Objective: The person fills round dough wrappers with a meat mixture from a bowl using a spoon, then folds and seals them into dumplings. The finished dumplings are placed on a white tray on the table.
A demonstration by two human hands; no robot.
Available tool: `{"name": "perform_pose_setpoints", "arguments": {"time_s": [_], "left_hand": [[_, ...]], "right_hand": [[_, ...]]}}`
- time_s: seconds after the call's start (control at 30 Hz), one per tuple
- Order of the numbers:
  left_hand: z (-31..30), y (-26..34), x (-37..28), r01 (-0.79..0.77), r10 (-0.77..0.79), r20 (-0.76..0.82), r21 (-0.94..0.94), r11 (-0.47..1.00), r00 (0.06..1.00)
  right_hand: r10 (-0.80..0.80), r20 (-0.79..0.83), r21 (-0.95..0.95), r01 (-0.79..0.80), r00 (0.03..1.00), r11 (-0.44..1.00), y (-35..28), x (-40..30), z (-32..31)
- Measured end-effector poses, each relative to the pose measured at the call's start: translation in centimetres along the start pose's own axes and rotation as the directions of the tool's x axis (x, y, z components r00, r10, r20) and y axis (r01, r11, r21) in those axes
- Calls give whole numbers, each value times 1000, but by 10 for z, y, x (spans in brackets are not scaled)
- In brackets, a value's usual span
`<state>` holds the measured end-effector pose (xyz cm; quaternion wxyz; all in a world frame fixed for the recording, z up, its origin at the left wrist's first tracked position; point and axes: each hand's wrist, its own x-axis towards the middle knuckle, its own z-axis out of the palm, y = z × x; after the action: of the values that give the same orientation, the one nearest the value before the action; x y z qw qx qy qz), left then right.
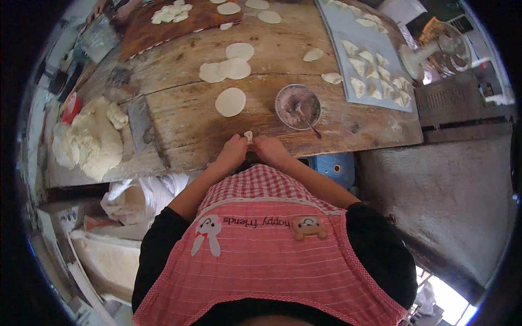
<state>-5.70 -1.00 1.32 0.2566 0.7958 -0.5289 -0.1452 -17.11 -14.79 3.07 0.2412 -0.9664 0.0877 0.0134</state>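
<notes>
At the near edge of the wooden table, my left hand [234, 150] and my right hand [269, 150] meet around a small folded dumpling [248, 136], pinching it from both sides. Much of the dumpling is hidden by my fingers. Just beyond lies a round dough wrapper [230, 102], with several more wrappers [235, 68] behind it, some overlapping. To the right of my hands stands a metal bowl of pinkish filling [296, 102] with a spoon [314, 129] leaning in it.
A grey tray [391, 104] with several folded dumplings is at right, beside an electric fan [444, 45]. A large dough mass [96, 136] and a metal scraper-like slab [140, 118] lie left. Another person's hands [122, 12] are at the top left, by a brown board [142, 34].
</notes>
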Motion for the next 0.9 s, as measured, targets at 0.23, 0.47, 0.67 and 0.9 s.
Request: {"name": "perform_pose_setpoints", "arguments": {"time_s": [0.23,0.47,0.67,0.9], "left_hand": [[-5,16,7,-63,54,47,214,975,997],[-1,-15,7,-137,125,-83,-157,978,989],[-12,-17,1,94,-97,3,-267,959,995],[-18,-25,14,-154,134,-155,-129,980,979]], "right_hand": [[202,71,-83,-196,977,977,-12,5,-10],[323,54,321,-323,945,890,7,-6,-2],[302,2,385,-279,953,880,6,-16,4],[228,114,153,-243,967,958,-14,-13,-35]]}}
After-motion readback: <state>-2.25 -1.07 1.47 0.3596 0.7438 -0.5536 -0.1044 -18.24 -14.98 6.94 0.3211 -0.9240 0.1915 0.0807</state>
